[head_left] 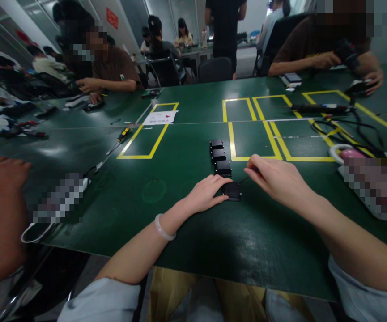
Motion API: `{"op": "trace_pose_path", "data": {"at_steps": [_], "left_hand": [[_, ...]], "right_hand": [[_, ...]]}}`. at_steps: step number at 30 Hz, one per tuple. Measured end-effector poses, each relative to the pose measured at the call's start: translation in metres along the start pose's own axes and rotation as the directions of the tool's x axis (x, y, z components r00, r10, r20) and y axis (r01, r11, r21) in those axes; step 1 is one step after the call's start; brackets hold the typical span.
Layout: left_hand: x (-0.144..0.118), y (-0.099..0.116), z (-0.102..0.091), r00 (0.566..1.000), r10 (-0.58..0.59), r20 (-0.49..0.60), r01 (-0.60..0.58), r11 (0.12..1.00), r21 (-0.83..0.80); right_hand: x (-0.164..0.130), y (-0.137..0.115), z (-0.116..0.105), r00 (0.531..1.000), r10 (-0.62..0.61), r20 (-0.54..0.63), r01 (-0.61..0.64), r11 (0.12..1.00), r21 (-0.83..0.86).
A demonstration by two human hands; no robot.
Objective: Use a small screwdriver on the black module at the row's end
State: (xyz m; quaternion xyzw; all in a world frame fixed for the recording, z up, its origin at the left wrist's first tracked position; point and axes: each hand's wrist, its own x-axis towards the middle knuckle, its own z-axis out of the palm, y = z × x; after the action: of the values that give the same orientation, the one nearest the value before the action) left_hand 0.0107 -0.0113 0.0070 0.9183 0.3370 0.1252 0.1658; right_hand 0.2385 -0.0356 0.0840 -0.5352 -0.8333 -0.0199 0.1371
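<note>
A small black square block (232,191) lies on the green table, with small pale bits at its corners. My left hand (206,193) grips its left side between thumb and fingers. My right hand (275,178) is closed in a pinch on a thin dark rod-like tool (243,181), whose tip reaches the block's upper right corner. The pinching fingers hide most of the tool, so its kind does not show. Just beyond the left hand, several similar black blocks (218,154) stand in a row leading away from me.
Yellow tape outlines (231,141) mark the table. A phone on a white case (374,183) lies at right beside black cables (357,134); another phone (61,197) lies at left. A yellow-black screwdriver (123,134) rests farther back. Co-workers sit opposite, and a co-worker's arm (3,214) is at left.
</note>
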Motion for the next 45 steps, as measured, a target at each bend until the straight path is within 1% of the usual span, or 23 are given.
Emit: {"op": "trace_pose_path", "data": {"at_steps": [4,7,13,23,29,36,42,45], "left_hand": [[-0.0001,0.0012,-0.0011,1.0,0.0,0.0,0.0,1.0,0.001],[-0.0002,0.0014,-0.0012,1.0,-0.004,0.003,0.004,1.0,-0.002],[-0.0003,0.001,-0.0004,1.0,-0.003,-0.001,0.003,1.0,-0.004],[-0.0003,0.0013,-0.0008,1.0,-0.007,0.0,0.007,1.0,-0.005],[-0.0004,0.0012,-0.0014,1.0,-0.004,0.004,0.004,1.0,-0.011],[-0.0008,0.0018,-0.0021,1.0,-0.012,0.008,0.012,1.0,-0.01],[-0.0001,0.0012,-0.0011,1.0,-0.008,0.006,0.008,1.0,-0.006],[0.0,0.0012,-0.0009,1.0,-0.011,0.007,0.011,1.0,-0.013]], "right_hand": [[-0.0006,-0.0013,0.0002,1.0,-0.007,-0.025,0.008,1.0,0.025],[-0.0009,-0.0023,-0.0013,1.0,-0.021,-0.021,0.021,0.999,0.037],[0.0001,-0.0011,-0.0018,1.0,-0.019,0.004,0.019,1.0,-0.008],[-0.002,-0.0004,0.0009,0.999,-0.036,-0.04,0.037,0.999,0.029],[-0.0019,-0.0006,-0.0008,0.999,-0.039,-0.008,0.039,0.999,-0.038],[-0.0033,-0.0028,-0.0002,0.998,-0.045,-0.032,0.045,0.999,0.002],[-0.002,-0.0006,-0.0015,0.999,-0.036,0.017,0.036,0.999,-0.017],[-0.0018,0.0005,-0.0004,1.0,-0.027,0.015,0.028,0.999,-0.02]]}}
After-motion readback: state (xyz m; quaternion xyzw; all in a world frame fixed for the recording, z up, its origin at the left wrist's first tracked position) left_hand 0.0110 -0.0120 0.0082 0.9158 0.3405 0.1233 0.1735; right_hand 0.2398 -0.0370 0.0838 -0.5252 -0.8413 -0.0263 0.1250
